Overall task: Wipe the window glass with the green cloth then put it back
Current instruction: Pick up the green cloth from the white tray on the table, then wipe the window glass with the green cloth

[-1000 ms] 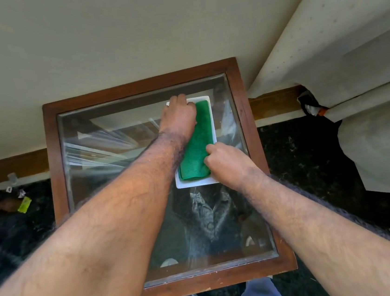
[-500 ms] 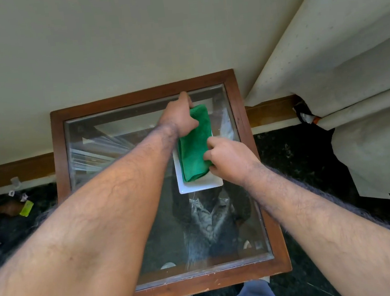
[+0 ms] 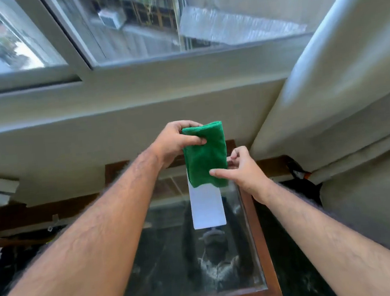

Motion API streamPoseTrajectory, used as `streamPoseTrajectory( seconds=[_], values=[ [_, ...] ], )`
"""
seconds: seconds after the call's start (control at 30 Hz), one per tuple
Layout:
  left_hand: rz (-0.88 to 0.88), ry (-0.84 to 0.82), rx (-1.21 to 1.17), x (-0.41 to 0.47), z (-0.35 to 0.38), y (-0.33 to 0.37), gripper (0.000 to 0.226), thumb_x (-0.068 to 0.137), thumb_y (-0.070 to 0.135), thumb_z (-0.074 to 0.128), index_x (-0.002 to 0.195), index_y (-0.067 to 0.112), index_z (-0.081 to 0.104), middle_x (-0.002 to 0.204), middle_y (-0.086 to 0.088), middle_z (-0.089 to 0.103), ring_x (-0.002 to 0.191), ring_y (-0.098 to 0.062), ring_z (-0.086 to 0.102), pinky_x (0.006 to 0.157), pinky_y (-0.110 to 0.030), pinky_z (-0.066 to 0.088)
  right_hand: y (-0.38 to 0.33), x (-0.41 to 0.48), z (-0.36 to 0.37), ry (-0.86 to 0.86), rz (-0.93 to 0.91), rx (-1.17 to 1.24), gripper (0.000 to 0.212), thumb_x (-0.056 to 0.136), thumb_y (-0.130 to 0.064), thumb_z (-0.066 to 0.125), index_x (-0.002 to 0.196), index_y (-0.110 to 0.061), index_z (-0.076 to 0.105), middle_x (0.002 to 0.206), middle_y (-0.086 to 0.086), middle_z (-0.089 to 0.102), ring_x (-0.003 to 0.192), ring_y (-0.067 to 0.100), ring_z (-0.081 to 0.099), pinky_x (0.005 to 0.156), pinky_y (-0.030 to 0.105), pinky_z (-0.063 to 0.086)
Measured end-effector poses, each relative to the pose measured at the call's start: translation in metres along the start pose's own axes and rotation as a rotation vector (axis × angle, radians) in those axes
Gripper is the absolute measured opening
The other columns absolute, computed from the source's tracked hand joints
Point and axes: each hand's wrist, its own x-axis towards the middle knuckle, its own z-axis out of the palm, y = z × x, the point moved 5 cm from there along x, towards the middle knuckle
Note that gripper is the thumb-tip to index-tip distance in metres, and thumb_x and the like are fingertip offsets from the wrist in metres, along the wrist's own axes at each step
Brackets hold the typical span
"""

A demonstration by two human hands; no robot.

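The green cloth (image 3: 206, 156) is up in the air, above the white tray (image 3: 207, 209). The left hand (image 3: 176, 145) grips its top and the right hand (image 3: 245, 171) pinches its bottom edge. Wiping is not yet begun. Next, the cloth needs to go up to the window glass (image 3: 150, 24) at 12 o'clock.

place: probably a home room | cues: sliding window (image 3: 139, 27), cream curtain (image 3: 339, 82), glass-topped wooden table (image 3: 253, 226)

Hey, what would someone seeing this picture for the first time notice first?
The bright green cloth, held up mid-frame: the left hand grips its top and the right hand pinches its lower edge. Directly below it a white tray lies on a wood-framed glass table, and the window spans the top of the view.
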Motion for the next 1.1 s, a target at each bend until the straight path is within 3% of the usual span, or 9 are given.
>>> streamPoseTrajectory(
  seconds=[0.1,0.2,0.4,0.5,0.6,0.73,0.93,1.0,1.1],
  values=[
    [0.08,0.013,0.017,-0.025,-0.012,0.073,0.031,0.081,-0.011,0.078,0.101,0.013,0.076,0.081,0.002,0.078,0.074,-0.011,0.075,0.063,-0.023,0.062,-0.072,-0.013,-0.006,0.02,-0.108,0.019,0.048,0.082,-0.012,0.09,0.117,-0.019,0.057,0.121,0.016,0.077,0.116,0.034,0.075,0.103,0.056,0.061],
    [0.197,0.12,0.05,-0.059,-0.029,0.162,0.037,0.077,-0.008,0.083,0.111,0.001,0.073,0.088,-0.003,0.075,0.076,-0.01,0.072,0.066,-0.02,0.061,-0.155,-0.033,-0.014,0.001,-0.208,0.043,0.034,0.087,-0.001,0.083,0.119,-0.004,0.075,0.12,0.019,0.081,0.115,0.039,0.076,0.104,0.06,0.06],
    [0.43,0.223,0.084,-0.12,-0.049,0.338,0.036,0.075,-0.003,0.087,0.108,0.004,0.074,0.087,-0.001,0.073,0.08,-0.011,0.068,0.068,-0.02,0.058,-0.325,-0.084,-0.041,-0.029,-0.446,0.039,0.027,0.087,0.004,0.081,0.114,0.004,0.077,0.118,0.024,0.081,0.109,0.035,0.078,0.1,0.053,0.063],
    [0.588,0.263,0.048,-0.152,-0.052,0.43,0.03,0.076,0.0,0.087,0.101,0.013,0.078,0.087,0.004,0.078,0.082,-0.008,0.072,0.07,-0.019,0.061,-0.41,-0.109,-0.057,-0.053,-0.544,0.12,0.024,0.088,0.003,0.08,0.11,-0.008,0.079,0.109,0.01,0.086,0.099,0.022,0.081,0.088,0.04,0.068],
    [0.69,0.306,-0.048,-0.189,-0.049,0.509,0.026,0.076,0.011,0.088,0.1,0.013,0.079,0.094,-0.003,0.079,0.088,-0.018,0.074,0.077,-0.029,0.065,-0.491,-0.139,-0.072,-0.073,-0.64,0.151,0.024,0.089,0.0,0.08,0.109,-0.014,0.08,0.103,0.002,0.087,0.094,0.018,0.083,0.075,0.032,0.067],
    [0.734,0.372,-0.135,-0.219,-0.047,0.573,0.011,0.086,0.022,0.08,0.096,0.016,0.08,0.097,-0.005,0.083,0.091,-0.026,0.076,0.078,-0.037,0.066,-0.576,-0.17,-0.083,-0.088,-0.766,0.188,0.025,0.088,0.0,0.081,0.11,-0.012,0.08,0.109,0.009,0.086,0.1,0.027,0.083,0.079,0.039,0.068],
    [0.901,0.65,-0.032,-0.26,-0.07,0.65,0.007,0.097,0.02,0.071,0.102,0.02,0.076,0.098,-0.005,0.082,0.096,-0.031,0.076,0.084,-0.046,0.064,-0.67,-0.203,-0.077,-0.091,-0.904,0.102,0.028,0.089,-0.003,0.083,0.114,-0.011,0.077,0.112,0.016,0.084,0.099,0.029,0.082,0.086,0.042,0.068],
    [0.977,0.754,0.019,-0.275,-0.085,0.679,0.015,0.098,0.023,0.069,0.109,0.014,0.074,0.107,-0.014,0.08,0.101,-0.037,0.074,0.09,-0.051,0.061,-0.697,-0.219,-0.08,0.011,-1.052,-0.056,0.026,0.09,-0.017,0.085,0.116,-0.017,0.078,0.11,0.01,0.085,0.099,0.023,0.083,0.09,0.044,0.068],
    [1.071,0.884,0.065,-0.292,-0.112,0.723,0.022,0.1,0.027,0.067,0.114,0.011,0.072,0.11,-0.017,0.077,0.101,-0.037,0.072,0.084,-0.047,0.06,-0.734,-0.244,-0.108,0.413,-1.366,-0.34,0.018,0.094,-0.026,0.08,0.109,-0.016,0.081,0.104,-0.005,0.082,0.088,0.0,0.078,0.081,0.029,0.068]
  ],
)
